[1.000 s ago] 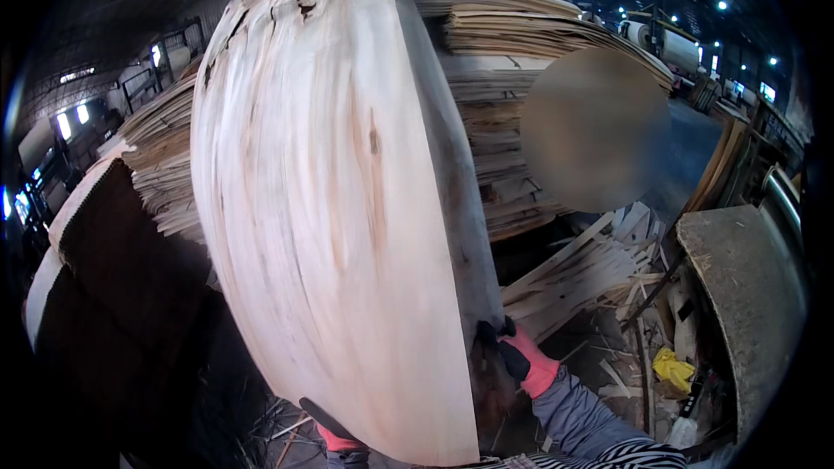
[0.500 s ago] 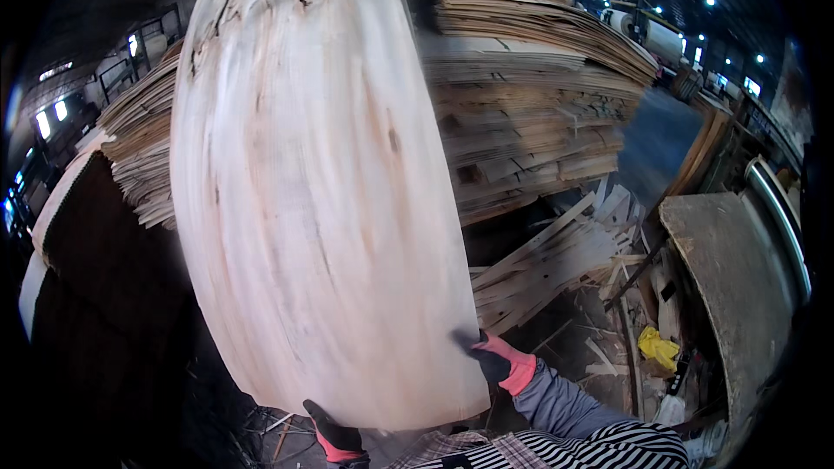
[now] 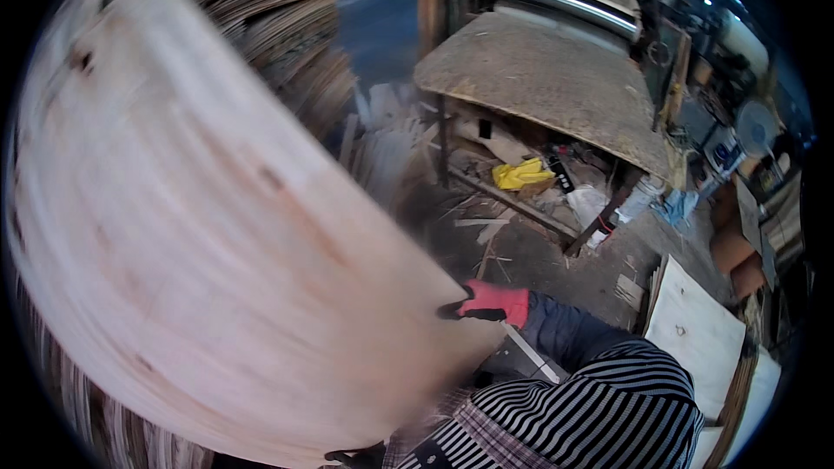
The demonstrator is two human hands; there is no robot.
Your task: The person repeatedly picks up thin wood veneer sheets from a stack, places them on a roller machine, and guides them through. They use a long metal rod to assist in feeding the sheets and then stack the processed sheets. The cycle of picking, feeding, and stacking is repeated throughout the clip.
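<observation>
A large, pale sheet of wood veneer [image 3: 208, 234] with brown streaks and a few knots fills the left half of the view, tilted and smeared by motion. My right hand [image 3: 493, 302], in a red and black glove, grips its right edge; the fingertips wrap onto the sheet. At the lower edge only a dark bit of my left hand [image 3: 354, 457] shows, closed at the sheet's bottom edge, most of it hidden.
A worn board table [image 3: 539, 78] with a shiny metal roller [image 3: 565, 2] stands ahead. Beneath it lie a yellow cloth [image 3: 521, 175] and scraps. Veneer stacks rise behind the sheet [image 3: 278, 17] and at lower right [image 3: 695, 330]. Cardboard boxes [image 3: 738, 252] stand at right.
My view has swung right, from the tall veneer stack to the roller table. The sheet is still in both hands, now leaning to the left.
</observation>
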